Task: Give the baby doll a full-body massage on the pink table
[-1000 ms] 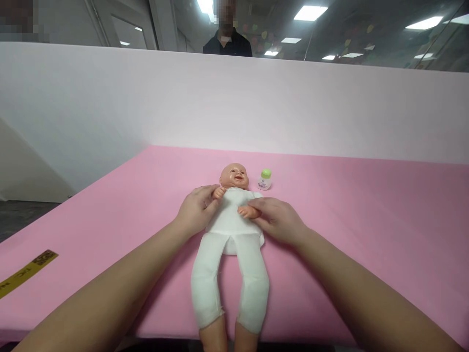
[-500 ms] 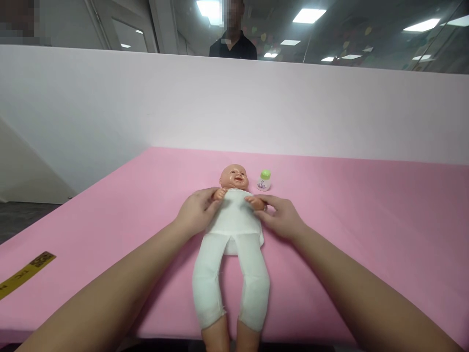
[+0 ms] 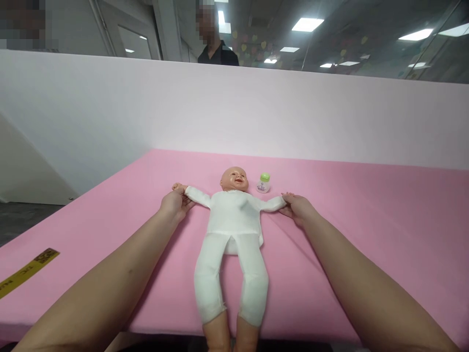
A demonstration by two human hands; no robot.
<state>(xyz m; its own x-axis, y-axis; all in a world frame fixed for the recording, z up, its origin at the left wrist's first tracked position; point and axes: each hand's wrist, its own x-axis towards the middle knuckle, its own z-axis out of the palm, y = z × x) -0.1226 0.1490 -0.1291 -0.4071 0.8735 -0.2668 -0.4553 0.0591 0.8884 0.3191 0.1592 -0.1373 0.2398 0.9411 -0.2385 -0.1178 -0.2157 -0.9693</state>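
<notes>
A doll (image 3: 234,212) lies face-up between the left hand (image 3: 173,205) and right hand (image 3: 299,209), fingers holding its wrists, arms spread left and right.

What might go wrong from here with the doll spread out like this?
1. The left hand and right hand hold the doll's arms out wide, so further pulling might strain the sleeves.
2. The bottle stands near the doll's head, so a sweep of the right hand could tip it.
3. The legs seem to overhang the table's near edge; the doll might slide.
</notes>
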